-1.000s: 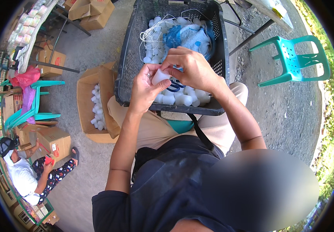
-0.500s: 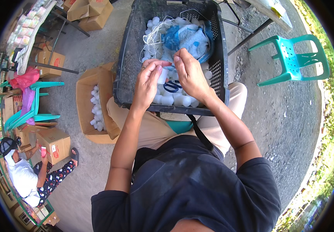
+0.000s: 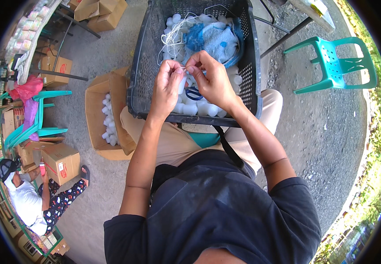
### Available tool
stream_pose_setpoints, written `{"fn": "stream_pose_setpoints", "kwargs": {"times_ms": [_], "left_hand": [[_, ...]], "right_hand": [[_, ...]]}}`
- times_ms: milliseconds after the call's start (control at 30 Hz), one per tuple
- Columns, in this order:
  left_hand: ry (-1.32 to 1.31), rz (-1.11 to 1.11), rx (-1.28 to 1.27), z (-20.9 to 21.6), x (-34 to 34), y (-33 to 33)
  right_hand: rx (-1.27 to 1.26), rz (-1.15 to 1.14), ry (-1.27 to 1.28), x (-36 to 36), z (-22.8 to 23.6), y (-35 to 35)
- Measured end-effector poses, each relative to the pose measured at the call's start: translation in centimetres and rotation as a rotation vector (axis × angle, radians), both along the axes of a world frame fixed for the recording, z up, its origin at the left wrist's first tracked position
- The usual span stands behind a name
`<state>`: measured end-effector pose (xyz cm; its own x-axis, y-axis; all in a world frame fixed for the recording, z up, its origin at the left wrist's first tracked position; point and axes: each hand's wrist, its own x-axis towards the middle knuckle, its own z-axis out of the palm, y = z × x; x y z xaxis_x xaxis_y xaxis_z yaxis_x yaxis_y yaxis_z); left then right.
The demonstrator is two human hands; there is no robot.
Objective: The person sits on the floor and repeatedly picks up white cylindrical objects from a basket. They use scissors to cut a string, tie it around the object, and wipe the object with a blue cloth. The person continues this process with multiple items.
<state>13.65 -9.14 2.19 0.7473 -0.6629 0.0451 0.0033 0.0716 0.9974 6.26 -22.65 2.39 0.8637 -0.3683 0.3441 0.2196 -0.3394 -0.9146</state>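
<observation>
My left hand (image 3: 167, 86) and my right hand (image 3: 212, 81) meet over a black plastic crate (image 3: 135, 99), fingertips pinched together. Between them runs a thin pale strand, largely hidden by the fingers. Against the left palm is a small white plastic piece (image 3: 182, 85); whether it is held or hangs from the strand I cannot tell. Below the hands, dark blue scissor handles (image 3: 193, 93) rest among white plastic pieces (image 3: 190, 108) in the crate. Beyond the fingers lie a tangle of white string (image 3: 171, 40) and a blue towel (image 3: 219, 42).
A cardboard box (image 3: 94, 127) with more white pieces stands left of the crate. To the right is a green plastic chair (image 3: 331, 66). At lower left another person (image 3: 27, 204) sits beside a closed carton (image 3: 62, 165). Tables with metal legs (image 3: 287, 37) stand at both upper sides.
Both hands have shifted slightly up, and their fingertips have come closer together. The other person's hand has moved a red-and-white item a little up and left.
</observation>
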Motion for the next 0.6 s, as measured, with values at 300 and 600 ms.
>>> {"fn": "stream_pose_setpoints", "kwargs": {"times_ms": [300,600], "left_hand": [[-0.182,0.103,-0.024,-0.8,-0.4,-0.1],[-0.37,0.128,0.053,-0.9,0.0,0.5]], "right_hand": [[0.124,-0.188,-0.019,0.2,0.5,1.9],[0.099,-0.114,-0.029,-0.2,0.1,1.6]]}}
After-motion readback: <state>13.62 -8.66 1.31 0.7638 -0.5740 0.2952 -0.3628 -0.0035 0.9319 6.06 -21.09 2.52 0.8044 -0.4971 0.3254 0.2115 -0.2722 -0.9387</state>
